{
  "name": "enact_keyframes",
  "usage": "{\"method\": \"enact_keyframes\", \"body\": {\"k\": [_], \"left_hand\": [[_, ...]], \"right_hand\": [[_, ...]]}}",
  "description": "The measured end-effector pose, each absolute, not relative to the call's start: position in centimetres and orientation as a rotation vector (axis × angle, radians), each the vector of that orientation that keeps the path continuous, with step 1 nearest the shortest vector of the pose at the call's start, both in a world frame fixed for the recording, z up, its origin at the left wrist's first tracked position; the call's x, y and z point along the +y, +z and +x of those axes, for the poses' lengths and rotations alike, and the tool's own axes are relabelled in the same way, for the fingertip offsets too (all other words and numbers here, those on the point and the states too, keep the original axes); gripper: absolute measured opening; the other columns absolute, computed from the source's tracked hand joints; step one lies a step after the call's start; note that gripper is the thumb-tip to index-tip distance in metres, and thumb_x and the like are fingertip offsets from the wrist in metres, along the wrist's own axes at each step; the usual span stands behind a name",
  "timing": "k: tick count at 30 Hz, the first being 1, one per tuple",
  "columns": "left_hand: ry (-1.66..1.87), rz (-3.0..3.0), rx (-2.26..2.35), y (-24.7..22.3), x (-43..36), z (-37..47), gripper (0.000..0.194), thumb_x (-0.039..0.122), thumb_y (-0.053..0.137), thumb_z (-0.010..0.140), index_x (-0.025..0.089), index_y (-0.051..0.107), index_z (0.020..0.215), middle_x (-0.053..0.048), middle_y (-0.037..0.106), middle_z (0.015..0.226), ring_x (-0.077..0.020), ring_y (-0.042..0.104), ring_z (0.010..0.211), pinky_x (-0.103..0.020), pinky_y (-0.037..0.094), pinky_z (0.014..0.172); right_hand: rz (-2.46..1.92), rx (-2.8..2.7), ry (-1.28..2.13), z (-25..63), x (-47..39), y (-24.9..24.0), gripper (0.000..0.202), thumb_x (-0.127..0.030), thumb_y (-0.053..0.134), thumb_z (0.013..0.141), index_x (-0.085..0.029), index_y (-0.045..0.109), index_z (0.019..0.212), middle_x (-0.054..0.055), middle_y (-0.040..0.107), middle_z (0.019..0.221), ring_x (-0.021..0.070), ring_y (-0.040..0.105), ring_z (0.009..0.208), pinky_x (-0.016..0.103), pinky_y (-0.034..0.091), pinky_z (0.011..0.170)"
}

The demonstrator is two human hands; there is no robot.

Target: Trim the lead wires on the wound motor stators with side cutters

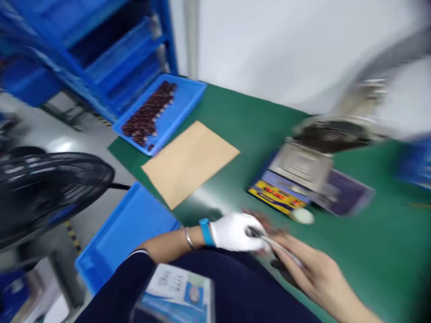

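My left hand (234, 231), in a white glove with a blue wristband, is in front of my body at the table's near edge. Its fingers are closed, and what they hold is too blurred to make out. Beyond the glove is a smear of reddish-brown pieces (259, 220). My bare right hand (311, 264) grips a slim metal tool, apparently tweezers (286, 253), with its tip at the gloved fingers. A digital scale (279, 193) with a metal plate and red display stands just beyond both hands.
On the green table (232, 112) lie a brown paper sheet (191, 161) and a blue tray (185, 96) of dark red pieces. Another blue tray (124, 237) is at the left, near a black fan (50, 188). A lamp-like fixture (336, 130) overhangs the scale.
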State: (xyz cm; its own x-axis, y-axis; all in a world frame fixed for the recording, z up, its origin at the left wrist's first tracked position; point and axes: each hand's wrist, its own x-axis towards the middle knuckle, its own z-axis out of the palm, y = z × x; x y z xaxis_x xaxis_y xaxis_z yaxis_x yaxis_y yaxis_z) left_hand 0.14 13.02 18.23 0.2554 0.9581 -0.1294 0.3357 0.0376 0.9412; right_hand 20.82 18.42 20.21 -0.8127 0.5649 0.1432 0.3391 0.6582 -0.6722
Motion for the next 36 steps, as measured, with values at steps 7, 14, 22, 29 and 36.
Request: {"method": "enact_keyframes", "body": {"k": [7, 14, 22, 29, 36], "left_hand": [[0.792, 0.789, 1.584, 10.6, 12.6, -1.8, 0.020, 0.025, 0.085, 0.069, 0.014, 0.073, 0.081, -0.005, 0.075, 0.078, -0.0179, 0.069, 0.077, -0.029, 0.054, 0.077], [0.796, 0.482, 1.723, 5.7, 8.0, -5.5, 0.033, 0.045, 0.078, 0.073, 0.015, 0.065, 0.072, 0.000, 0.063, 0.063, -0.0134, 0.060, 0.053, -0.024, 0.045, 0.048], [0.864, 0.298, 1.685, 4.1, 7.3, -6.2, 0.046, 0.057, 0.077, 0.071, 0.014, 0.064, 0.069, -0.002, 0.065, 0.066, -0.0102, 0.059, 0.050, -0.020, 0.043, 0.044], [0.881, 0.270, 1.662, 4.1, 7.2, -6.2, 0.044, 0.056, 0.078, 0.072, 0.013, 0.065, 0.071, -0.003, 0.065, 0.065, -0.0100, 0.059, 0.050, -0.020, 0.043, 0.043], [0.876, 0.270, 1.654, 4.1, 7.3, -6.3, 0.044, 0.056, 0.078, 0.072, 0.013, 0.066, 0.072, -0.003, 0.066, 0.066, -0.0102, 0.059, 0.050, -0.020, 0.043, 0.044]], "right_hand": [[-1.667, -2.563, 0.690, 25.3, 31.5, 19.1, 0.046, -0.047, 0.045, 0.100, -0.012, 0.074, 0.096, 0.011, 0.076, 0.083, 0.0250, 0.071, 0.076, 0.034, 0.054, 0.072], [-2.005, -2.730, 0.484, 25.2, 40.7, 15.9, 0.027, -0.039, 0.062, 0.099, -0.014, 0.068, 0.106, 0.005, 0.070, 0.101, 0.0180, 0.068, 0.094, 0.040, 0.056, 0.089], [-2.047, -2.956, 0.264, 23.8, 42.2, 14.7, 0.031, -0.041, 0.061, 0.100, -0.014, 0.067, 0.115, 0.008, 0.069, 0.113, 0.0207, 0.066, 0.103, 0.044, 0.055, 0.094], [-2.029, -3.005, 0.154, 23.7, 41.7, 14.7, 0.038, -0.047, 0.057, 0.101, -0.014, 0.067, 0.117, 0.009, 0.070, 0.111, 0.0208, 0.067, 0.102, 0.044, 0.054, 0.095], [-2.007, -2.987, 0.152, 23.6, 42.0, 14.7, 0.037, -0.046, 0.058, 0.100, -0.014, 0.068, 0.115, 0.009, 0.071, 0.111, 0.0207, 0.068, 0.103, 0.044, 0.054, 0.095]]}}
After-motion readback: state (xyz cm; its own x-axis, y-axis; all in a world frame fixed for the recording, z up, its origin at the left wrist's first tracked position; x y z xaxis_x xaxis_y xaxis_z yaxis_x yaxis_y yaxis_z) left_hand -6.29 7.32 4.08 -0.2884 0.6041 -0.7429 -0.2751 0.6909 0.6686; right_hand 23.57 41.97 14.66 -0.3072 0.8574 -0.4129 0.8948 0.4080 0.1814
